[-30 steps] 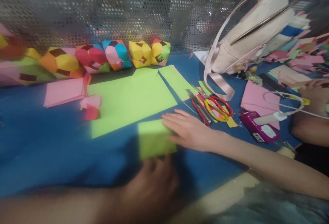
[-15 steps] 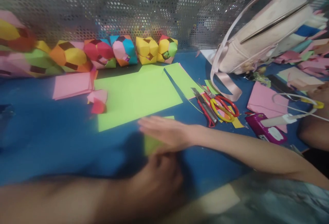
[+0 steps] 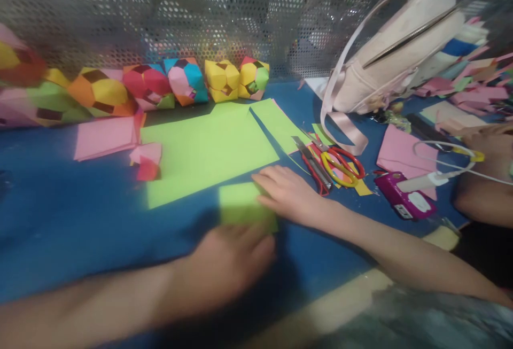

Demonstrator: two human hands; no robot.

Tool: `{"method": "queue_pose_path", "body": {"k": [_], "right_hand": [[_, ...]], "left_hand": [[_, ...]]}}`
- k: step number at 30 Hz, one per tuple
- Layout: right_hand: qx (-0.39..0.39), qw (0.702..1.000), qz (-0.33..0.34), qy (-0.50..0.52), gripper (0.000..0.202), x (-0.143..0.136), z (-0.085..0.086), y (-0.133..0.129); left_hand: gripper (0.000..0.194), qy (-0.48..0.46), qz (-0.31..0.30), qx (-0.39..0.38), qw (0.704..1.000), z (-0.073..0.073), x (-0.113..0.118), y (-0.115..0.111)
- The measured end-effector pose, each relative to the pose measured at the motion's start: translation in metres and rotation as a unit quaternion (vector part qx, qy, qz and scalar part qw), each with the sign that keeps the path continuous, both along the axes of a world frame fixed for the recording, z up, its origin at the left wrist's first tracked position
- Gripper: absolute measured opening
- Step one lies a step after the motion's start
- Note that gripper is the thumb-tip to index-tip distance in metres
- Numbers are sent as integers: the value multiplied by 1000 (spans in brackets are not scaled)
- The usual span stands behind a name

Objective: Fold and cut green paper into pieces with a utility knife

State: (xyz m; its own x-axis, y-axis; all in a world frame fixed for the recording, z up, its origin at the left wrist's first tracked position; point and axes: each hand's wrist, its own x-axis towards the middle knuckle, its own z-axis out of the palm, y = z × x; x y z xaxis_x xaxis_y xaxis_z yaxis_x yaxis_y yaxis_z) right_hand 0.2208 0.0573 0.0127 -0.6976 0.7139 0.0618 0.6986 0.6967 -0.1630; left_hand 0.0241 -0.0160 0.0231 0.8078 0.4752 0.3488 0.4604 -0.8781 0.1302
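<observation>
A small green paper square [image 3: 239, 199] lies on the blue table [image 3: 96, 237] near its front edge. My left hand [image 3: 232, 258] is at the square's near edge, blurred by motion, its fingertips hard to make out. At the square's right side rests my right hand [image 3: 286, 191], palm down with fingers extended over the paper's edge. Behind both hands lies a large green sheet [image 3: 208, 151], with a narrower green piece [image 3: 280, 124] beside it.
Scissors [image 3: 340, 164] and a red cutter [image 3: 315, 170] lie right of the sheet. Folded paper balls [image 3: 222, 80] line the mesh wall. A pale bag [image 3: 393, 55], a purple device [image 3: 404, 196] and another person's arm [image 3: 481, 188] are at right.
My right hand has shifted right, from lying across the small green square to its edge. My left hand has moved a little left and up, uncovering more paper. The view has shifted slightly.
</observation>
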Motion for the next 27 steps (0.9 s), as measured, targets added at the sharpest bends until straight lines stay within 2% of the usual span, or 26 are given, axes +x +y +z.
{"method": "queue_pose_path", "body": {"k": [3,7,11,18,23,27], "right_hand": [[-38,999,-20,31,31,0,1,5],[-79,993,-43,70,26,3,-2,10],[-92,990,-40,97,19,4,-4,11],[-81,992,-30,93,22,3,-2,9],[-47,994,-10,99,24,7,-9,11],[10,985,23,173,19,10,-20,10]], "left_hand": [[19,-49,73,31,996,2,-13,32],[22,18,120,-35,992,-6,-21,61],[26,44,124,-53,990,-12,-19,65],[29,49,127,-26,990,-17,-20,72],[32,12,151,-106,983,-26,-14,80],[30,-27,155,-185,970,-24,-2,78]]}}
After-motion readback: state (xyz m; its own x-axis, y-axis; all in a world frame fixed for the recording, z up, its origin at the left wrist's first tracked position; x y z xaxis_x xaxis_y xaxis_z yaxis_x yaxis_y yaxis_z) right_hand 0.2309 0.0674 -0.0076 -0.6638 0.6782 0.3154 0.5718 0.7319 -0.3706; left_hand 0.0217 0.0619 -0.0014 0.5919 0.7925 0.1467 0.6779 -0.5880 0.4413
